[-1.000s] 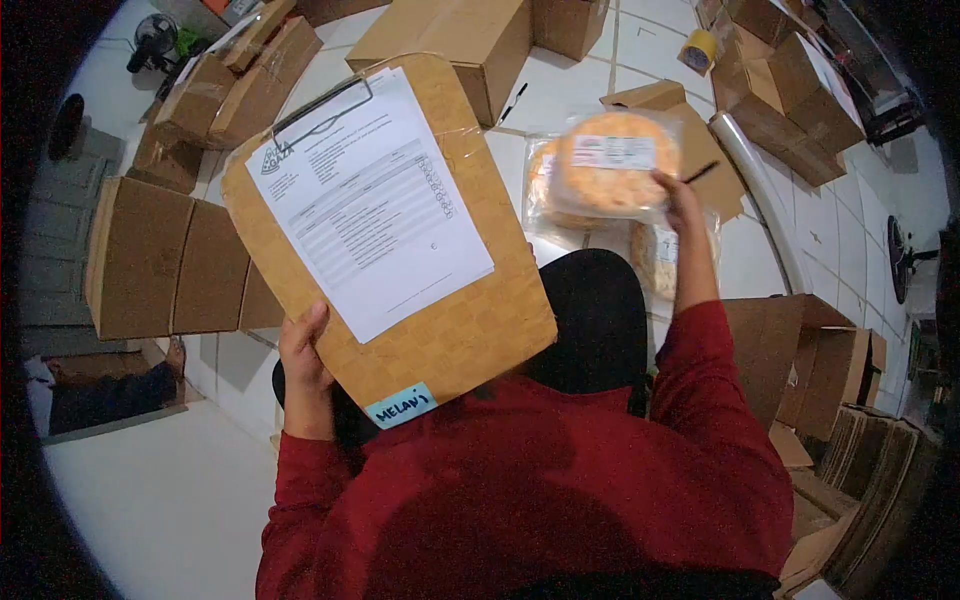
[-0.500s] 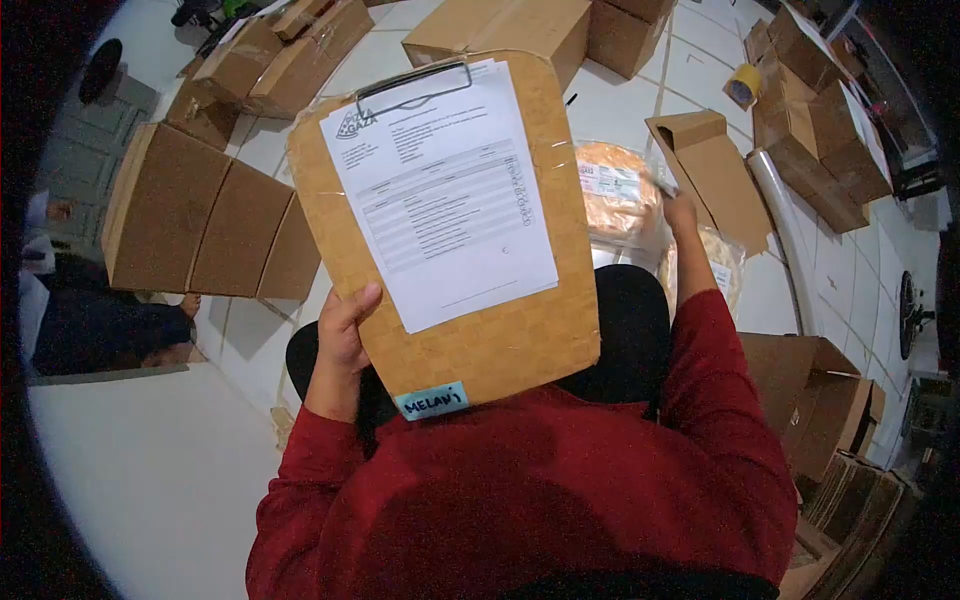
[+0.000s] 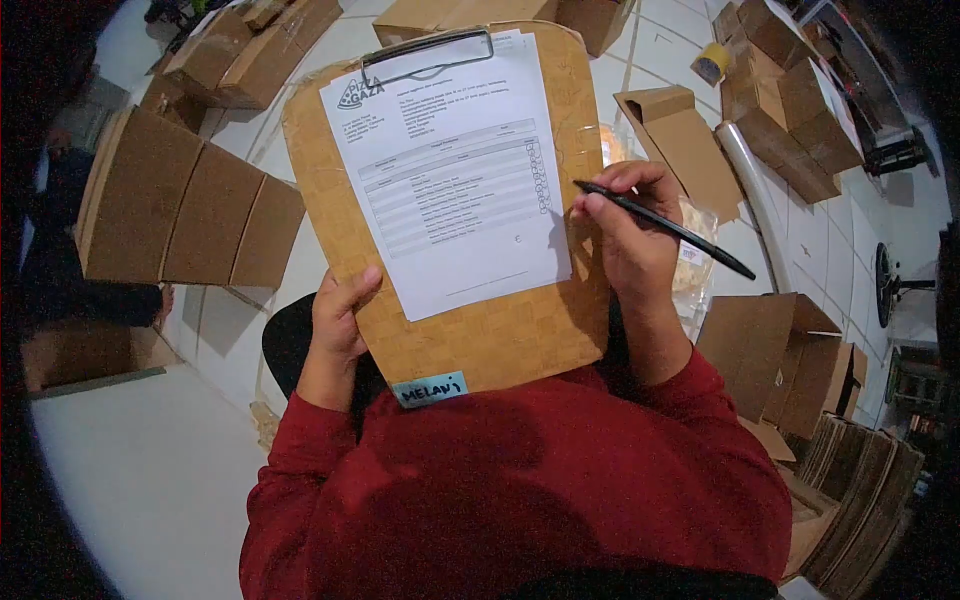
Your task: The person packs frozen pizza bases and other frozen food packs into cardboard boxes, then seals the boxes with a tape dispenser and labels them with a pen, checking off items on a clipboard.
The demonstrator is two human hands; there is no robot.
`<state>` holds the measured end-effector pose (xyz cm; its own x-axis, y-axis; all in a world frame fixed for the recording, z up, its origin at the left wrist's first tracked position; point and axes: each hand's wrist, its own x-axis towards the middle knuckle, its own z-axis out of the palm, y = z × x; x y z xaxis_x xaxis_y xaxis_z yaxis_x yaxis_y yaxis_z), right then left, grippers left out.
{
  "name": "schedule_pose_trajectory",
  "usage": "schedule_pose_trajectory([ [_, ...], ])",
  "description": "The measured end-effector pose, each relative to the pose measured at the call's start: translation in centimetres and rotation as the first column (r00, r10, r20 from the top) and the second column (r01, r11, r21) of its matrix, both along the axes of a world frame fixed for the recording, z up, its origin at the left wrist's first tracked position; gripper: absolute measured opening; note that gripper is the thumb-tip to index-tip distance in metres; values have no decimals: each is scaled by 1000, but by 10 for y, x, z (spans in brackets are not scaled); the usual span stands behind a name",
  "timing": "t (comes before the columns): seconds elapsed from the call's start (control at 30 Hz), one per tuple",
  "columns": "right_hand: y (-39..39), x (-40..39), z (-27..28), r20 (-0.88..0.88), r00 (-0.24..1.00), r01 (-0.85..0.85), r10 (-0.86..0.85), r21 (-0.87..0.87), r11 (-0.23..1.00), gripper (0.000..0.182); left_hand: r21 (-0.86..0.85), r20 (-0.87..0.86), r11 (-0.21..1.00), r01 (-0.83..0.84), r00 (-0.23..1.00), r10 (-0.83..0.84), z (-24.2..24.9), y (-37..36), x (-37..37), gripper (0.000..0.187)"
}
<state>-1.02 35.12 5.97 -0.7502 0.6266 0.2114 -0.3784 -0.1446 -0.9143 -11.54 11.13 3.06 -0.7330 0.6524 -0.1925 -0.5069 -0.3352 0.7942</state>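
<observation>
A tan clipboard (image 3: 500, 345) leans against my body, its lower left edge gripped by my left hand (image 3: 341, 312) with the thumb on top. Its metal clip (image 3: 428, 55) pins down several printed sheets (image 3: 455, 220), the top one carrying a table with a column of marks at the right. Over the clipboard's right edge, my right hand (image 3: 643, 235) pinches a black pen (image 3: 680, 230), whose tip points left toward that column, apart from the paper. Behind this hand lies a plastic-wrapped flat round item (image 3: 697, 255), partly hidden.
Cardboard boxes stand at the left (image 3: 190, 205), far right (image 3: 770, 100) and near right (image 3: 770, 365). A flattened carton (image 3: 685, 150) and a long pale roll (image 3: 755, 200) lie on the tiled floor. A yellow tape roll (image 3: 711, 63) sits beyond. Another person's dark clothing (image 3: 90, 255) shows at left.
My right hand has come back from the wrapped items on the floor to the clipboard's right edge, bringing the pen over it. My left hand keeps its grip on the clipboard.
</observation>
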Motion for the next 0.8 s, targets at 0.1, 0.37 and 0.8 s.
schedule_pose_trajectory([
  [0.1,-7,7,-5,34,998,41,-50,226,973,16,-88,-17,996,-31,999,30,-3,-5,5,51],
  [0.37,-14,16,2,-39,983,127,-180,848,515,17,-47,-6,999,24,1000,-24,0,-6,15,51],
  [0.8,-17,18,9,-41,981,124,-191,888,443,16,-53,5,999,15,1000,-14,-6,-9,17,50],
])
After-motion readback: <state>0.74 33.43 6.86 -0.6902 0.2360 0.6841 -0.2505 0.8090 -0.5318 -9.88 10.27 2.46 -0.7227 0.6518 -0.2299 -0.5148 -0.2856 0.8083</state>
